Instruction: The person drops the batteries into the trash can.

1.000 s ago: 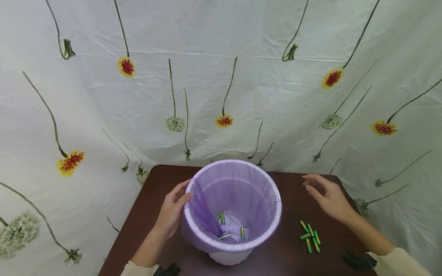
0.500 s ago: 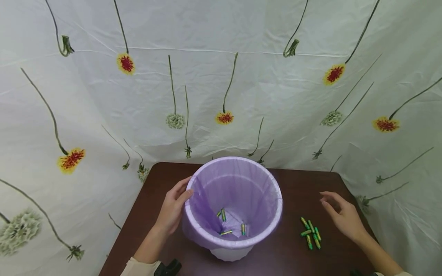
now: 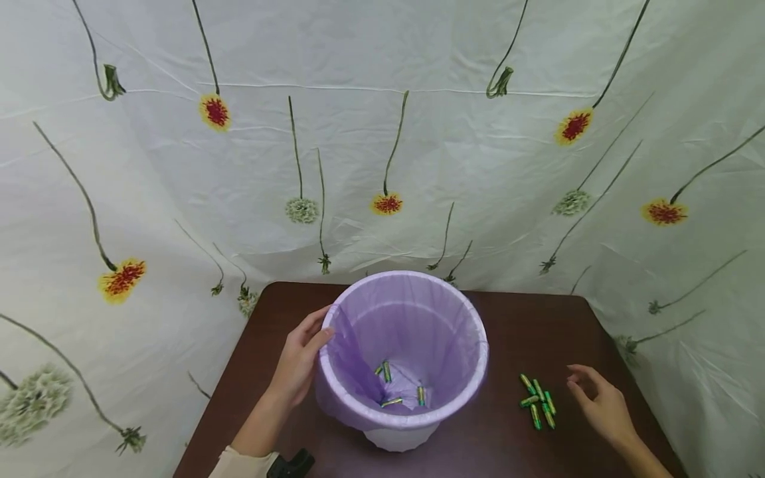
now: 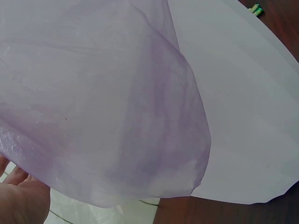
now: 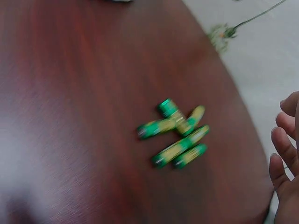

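A white waste bin (image 3: 397,439) stands on the table, lined with a purple bag (image 3: 418,325) folded over its rim. My left hand (image 3: 293,368) holds the rim on its left side, thumb over the edge and fingers along the outside. Several green-and-yellow batteries (image 3: 421,396) lie at the bottom inside the liner. More such batteries (image 3: 534,417) lie in a loose pile right of the bin. Just right of that pile hovers my right hand (image 3: 603,405), fingers loosely bent, holding nothing. In the right wrist view its fingers (image 5: 284,144) are apart from the batteries (image 5: 175,151).
The dark brown table (image 3: 508,338) has rounded far corners. A white cloth (image 3: 358,153) printed with flowers hangs behind and along the sides of it. A black wrist camera mount (image 3: 291,463) sits at my left cuff.
My right hand has moved right and back toward me, lowering to the right side of the battery pile. The left hand keeps its hold on the bin; the batteries lie as before.
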`<state>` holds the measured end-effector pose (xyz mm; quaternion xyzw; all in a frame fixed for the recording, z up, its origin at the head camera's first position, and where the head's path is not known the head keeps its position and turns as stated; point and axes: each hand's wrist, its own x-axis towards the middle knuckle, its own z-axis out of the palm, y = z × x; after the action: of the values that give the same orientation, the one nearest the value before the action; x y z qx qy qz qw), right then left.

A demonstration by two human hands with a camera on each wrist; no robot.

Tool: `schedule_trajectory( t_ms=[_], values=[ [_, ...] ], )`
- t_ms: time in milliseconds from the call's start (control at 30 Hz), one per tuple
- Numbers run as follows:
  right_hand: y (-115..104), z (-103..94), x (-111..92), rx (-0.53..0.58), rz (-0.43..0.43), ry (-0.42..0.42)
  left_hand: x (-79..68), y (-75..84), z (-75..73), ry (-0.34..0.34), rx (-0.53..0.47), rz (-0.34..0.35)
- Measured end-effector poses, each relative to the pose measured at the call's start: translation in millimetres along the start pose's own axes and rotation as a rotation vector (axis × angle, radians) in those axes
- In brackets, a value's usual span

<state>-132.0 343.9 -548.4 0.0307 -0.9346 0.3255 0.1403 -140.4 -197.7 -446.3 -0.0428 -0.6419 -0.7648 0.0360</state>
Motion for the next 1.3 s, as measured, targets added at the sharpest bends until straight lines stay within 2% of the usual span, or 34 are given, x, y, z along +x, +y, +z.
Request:
schedule_trajectory(
  t_ms=[233,433,700,833,1067,1300],
  values=[
    [23,29.4,-26,0.018,0.010,-0.089,-0.6,-0.1,0.9,0.005,-0.006,0.006],
    [38,50.7,-39,-0.045,0.164,-0.101,-0.3,-0.2,2.4,0.000,-0.011,-0.004],
    [41,66.2,-43,-0.007,0.331,-0.099,-0.4,-0.5,1.2,-0.011,-0.009,0.008],
    [40,71.3,-41,-0.001,0.350,-0.084,0.0,-1.2,1.1,-0.007,-0.012,0.008],
    [40,76.3,-39,-0.053,0.339,-0.029,-0.3,-1.9,1.2,-0.010,-0.017,-0.003],
    [39,77.3,-36,-0.051,0.344,-0.040,-0.3,0.0,0.2,-0.005,-0.014,0.002]
  ],
)
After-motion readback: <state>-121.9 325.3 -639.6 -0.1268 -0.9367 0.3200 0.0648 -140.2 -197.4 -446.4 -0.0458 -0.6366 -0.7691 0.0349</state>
